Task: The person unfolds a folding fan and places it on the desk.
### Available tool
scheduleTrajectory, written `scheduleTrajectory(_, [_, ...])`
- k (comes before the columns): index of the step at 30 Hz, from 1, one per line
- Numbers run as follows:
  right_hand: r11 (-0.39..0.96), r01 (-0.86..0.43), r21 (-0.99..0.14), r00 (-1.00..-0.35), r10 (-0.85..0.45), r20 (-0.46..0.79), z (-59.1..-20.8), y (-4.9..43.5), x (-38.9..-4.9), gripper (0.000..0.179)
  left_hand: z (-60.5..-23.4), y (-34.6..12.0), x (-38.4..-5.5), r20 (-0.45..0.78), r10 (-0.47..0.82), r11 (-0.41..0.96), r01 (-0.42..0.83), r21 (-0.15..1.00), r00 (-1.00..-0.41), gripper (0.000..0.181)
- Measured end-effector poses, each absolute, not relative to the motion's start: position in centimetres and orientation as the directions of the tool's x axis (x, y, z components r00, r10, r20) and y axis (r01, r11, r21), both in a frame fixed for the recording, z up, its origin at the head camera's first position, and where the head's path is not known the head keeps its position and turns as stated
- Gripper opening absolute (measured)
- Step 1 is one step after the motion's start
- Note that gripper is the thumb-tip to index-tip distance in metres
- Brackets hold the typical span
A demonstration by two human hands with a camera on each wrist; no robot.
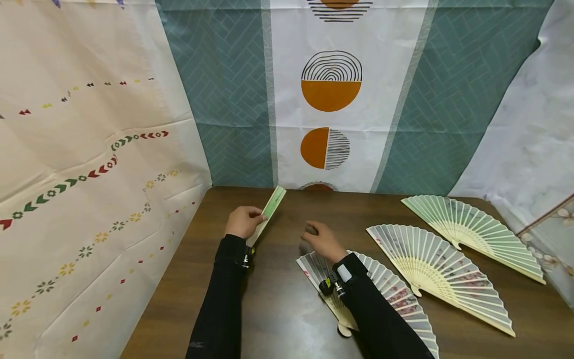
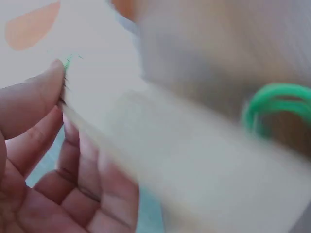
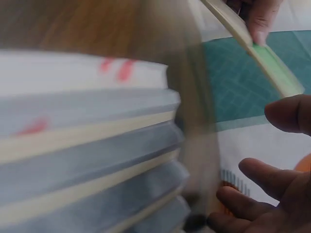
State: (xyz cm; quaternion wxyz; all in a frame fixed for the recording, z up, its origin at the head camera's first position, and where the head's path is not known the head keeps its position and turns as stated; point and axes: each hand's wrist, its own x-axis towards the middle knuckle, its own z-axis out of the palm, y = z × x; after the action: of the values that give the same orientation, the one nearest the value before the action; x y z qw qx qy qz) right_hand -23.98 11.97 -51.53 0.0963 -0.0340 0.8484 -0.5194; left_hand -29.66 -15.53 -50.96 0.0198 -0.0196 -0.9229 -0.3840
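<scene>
My left hand (image 1: pixel 244 222) pinches a folded fan (image 1: pixel 274 200) with a pale green strip, tilted up and to the right. The left wrist view has the pale folded fan (image 2: pixel 204 165) blurred across it, a green loop (image 2: pixel 279 90) beside it. My right hand (image 1: pixel 325 243) holds nothing; in the right wrist view its fingers (image 3: pixel 269 179) are spread and slightly bent. Below that hand and forearm lies an open grey-white fan (image 1: pixel 405 299) with reddish patterns, partly hidden by the arm.
Two more open fans lie to the right: a grey one (image 1: pixel 441 276) with reddish patterns and a green one (image 1: pixel 475 227) farther back. All rest on a brown wooden table (image 1: pixel 188 299). Patterned cloths (image 1: pixel 224 99) hang behind the table and at its sides.
</scene>
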Motion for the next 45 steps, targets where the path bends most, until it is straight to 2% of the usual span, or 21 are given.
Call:
scheduleTrajectory(3, [0.428, 0.069, -0.901, -0.981, -0.133, -0.139, -50.9, 12.2, -24.1, 0.064, -47.8, -13.5, -28.2, 0.022, 0.052, 0.631, 0.05, 0.774, -0.998, 0.026])
scheduleTrajectory(6, [0.394, 0.067, -0.917, -0.989, -0.092, -0.112, -50.2, 12.3, -24.0, 0.062, -46.7, -11.8, -27.4, 0.025, 0.091, 0.548, 0.071, 0.833, -0.996, 0.024])
scheduleTrajectory(12, [0.255, 0.003, -0.967, -0.997, -0.068, -0.021, -48.8, 12.7, -23.3, 0.054, -46.9, -8.2, -26.9, 0.01, 0.193, 0.318, 0.073, 0.945, -0.981, 0.021])
scheduleTrajectory(17, [0.13, -0.001, -0.991, -0.996, -0.083, -0.01, -48.3, 13.5, -22.3, 0.049, -47.1, -5.8, -26.5, -0.021, 0.297, 0.23, 0.05, 0.972, -0.955, 0.024])
scheduleTrajectory(23, [0.048, 0.031, -0.998, -0.998, -0.055, -0.033, -48.1, 14.0, -21.9, 0.04, -46.8, -4.7, -26.4, -0.031, 0.34, 0.205, 0.043, 0.978, -0.94, 0.024])
scheduleTrajectory(27, [0.016, 0.058, -0.998, -0.998, -0.024, -0.058, -48.4, 14.2, -21.5, 0.037, -46.8, -4.2, -26.3, -0.074, 0.339, 0.202, -0.005, 0.979, -0.938, 0.025])
scheduleTrajectory(32, [0.01, 0.069, -0.998, -0.998, 0.002, -0.069, -48.8, 14.1, -21.3, 0.032, -46.7, -3.9, -25.9, -0.12, 0.331, 0.229, -0.044, 0.972, -0.936, 0.024])
scheduleTrajectory(39, [0.024, 0.064, -0.998, -0.998, 0.025, -0.064, -49.0, 13.7, -21.7, 0.029, -46.5, -3.8, -25.6, -0.103, 0.306, 0.303, -0.007, 0.953, -0.947, 0.02])
scheduleTrajectory(45, [0.046, 0.099, -0.994, -0.99, 0.105, -0.094, -48.9, 13.6, -21.9, 0.027, -46.7, -3.4, -25.7, -0.111, 0.291, 0.296, -0.021, 0.955, -0.95, 0.02])
